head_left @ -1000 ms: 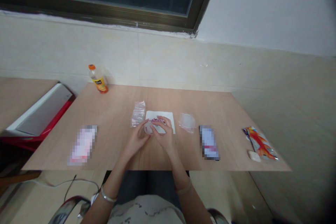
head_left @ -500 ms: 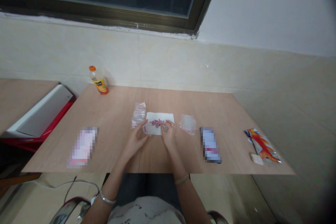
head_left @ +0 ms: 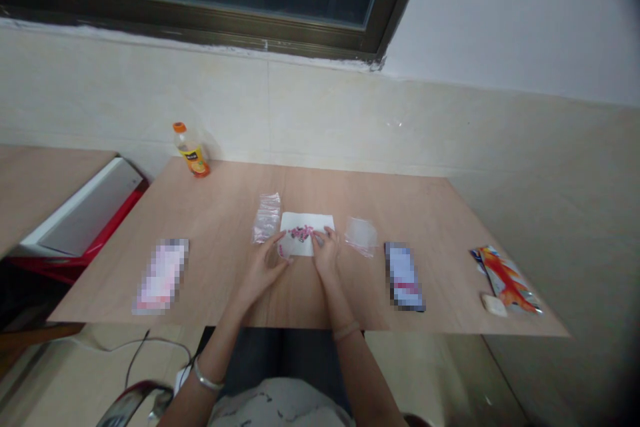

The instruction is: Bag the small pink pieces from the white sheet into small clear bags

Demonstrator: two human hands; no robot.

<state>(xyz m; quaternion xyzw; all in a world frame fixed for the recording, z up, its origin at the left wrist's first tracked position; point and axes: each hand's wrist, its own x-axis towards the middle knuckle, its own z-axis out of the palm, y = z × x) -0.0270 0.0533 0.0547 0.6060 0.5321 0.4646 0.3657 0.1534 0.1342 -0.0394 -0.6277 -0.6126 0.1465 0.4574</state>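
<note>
On a sheet of white paper (head_left: pixel 320 221) in the middle of the table lies a loose pile of small pink and dark pieces (head_left: pixel 301 233), too small to name. My left hand (head_left: pixel 263 270) grips a small clear plastic bag (head_left: pixel 283 248) between thumb and fingers, at the paper's left side; a few pink bits show in it. At the right edge of the pile, the fingertips of my right hand (head_left: pixel 326 250) are drawn together; whatever is between them is hidden. A stack of clear plastic bags (head_left: pixel 267 217) lies left of the paper, and more flat clear bags (head_left: pixel 361 235) lie right of it.
One phone (head_left: pixel 163 277) lies at the left and another phone (head_left: pixel 404 277) at the right, both blurred. An orange drink bottle (head_left: pixel 194 155) stands at the back left. An orange packet (head_left: pixel 507 280) and a small white case (head_left: pixel 494 304) lie far right.
My right fingertips have shifted slightly at the pile's right edge. My left hand keeps hold of the plastic bag, now tilted a little differently. The whole view has shifted slightly.
</note>
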